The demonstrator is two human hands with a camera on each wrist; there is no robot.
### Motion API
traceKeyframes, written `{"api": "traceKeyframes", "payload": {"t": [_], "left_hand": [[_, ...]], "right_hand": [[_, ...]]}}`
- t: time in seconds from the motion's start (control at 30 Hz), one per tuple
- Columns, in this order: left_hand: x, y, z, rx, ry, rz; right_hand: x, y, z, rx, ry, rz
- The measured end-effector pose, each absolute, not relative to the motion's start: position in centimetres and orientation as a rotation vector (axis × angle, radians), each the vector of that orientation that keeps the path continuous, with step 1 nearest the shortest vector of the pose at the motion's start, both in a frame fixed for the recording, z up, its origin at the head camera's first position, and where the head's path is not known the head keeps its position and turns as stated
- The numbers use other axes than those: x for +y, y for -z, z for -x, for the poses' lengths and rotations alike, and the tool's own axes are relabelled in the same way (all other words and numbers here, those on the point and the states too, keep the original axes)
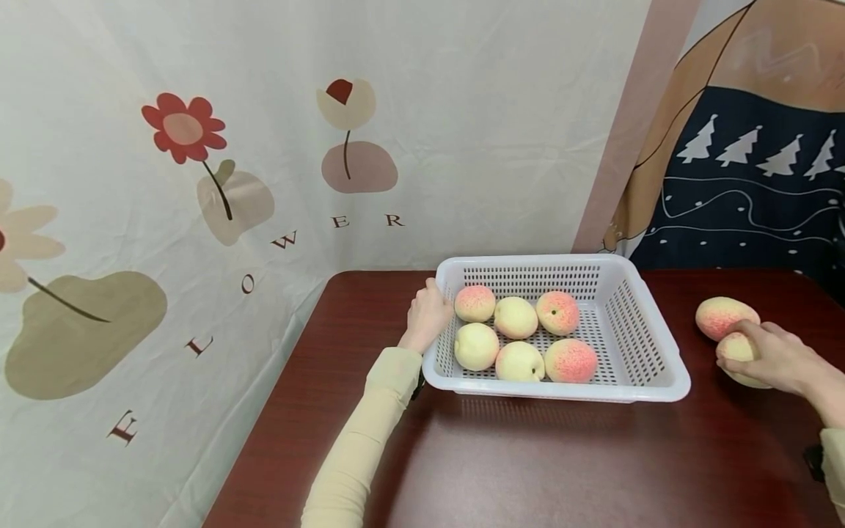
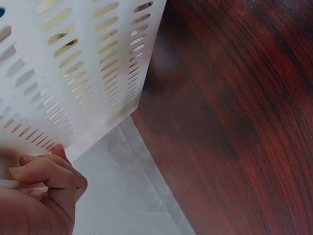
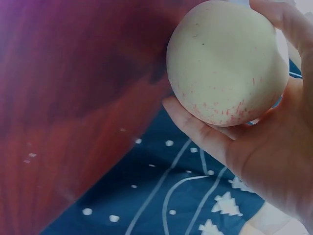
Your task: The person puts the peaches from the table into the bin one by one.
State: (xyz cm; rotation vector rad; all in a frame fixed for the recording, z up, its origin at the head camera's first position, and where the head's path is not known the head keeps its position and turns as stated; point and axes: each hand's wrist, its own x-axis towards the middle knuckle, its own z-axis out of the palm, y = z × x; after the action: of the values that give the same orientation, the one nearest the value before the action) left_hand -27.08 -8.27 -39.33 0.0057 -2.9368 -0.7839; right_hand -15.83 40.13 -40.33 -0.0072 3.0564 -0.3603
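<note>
A white perforated plastic basket point(image 1: 637, 341) stands on the table, with several yellow and pink peaches point(image 1: 516, 317) gathered in its left and middle part. My left hand point(image 1: 428, 317) grips the basket's left rim; in the left wrist view its curled fingers point(image 2: 51, 171) show at the edge of the slotted wall. To the right of the basket, my right hand point(image 1: 785, 356) holds a pale peach point(image 3: 227, 63), thumb and fingers spread around its sides. Another peach, pinker point(image 1: 719, 315), lies just behind the held one.
The dark red wooden table point(image 1: 528, 462) runs back to a hanging white cloth point(image 1: 488, 147) printed with flowers and letters. At the right hangs a dark blue cloth point(image 1: 746, 213) with white trees. Inside the basket, bare floor shows toward its right end.
</note>
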Motion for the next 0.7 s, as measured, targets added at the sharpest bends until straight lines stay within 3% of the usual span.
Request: {"api": "traceKeyframes", "payload": {"t": [0.7], "left_hand": [[-8.3, 39.4, 27.1, -2.946, 0.789, -0.02]], "right_hand": [[35.9, 34.9, 17.0, 3.204, 0.364, 0.109]]}}
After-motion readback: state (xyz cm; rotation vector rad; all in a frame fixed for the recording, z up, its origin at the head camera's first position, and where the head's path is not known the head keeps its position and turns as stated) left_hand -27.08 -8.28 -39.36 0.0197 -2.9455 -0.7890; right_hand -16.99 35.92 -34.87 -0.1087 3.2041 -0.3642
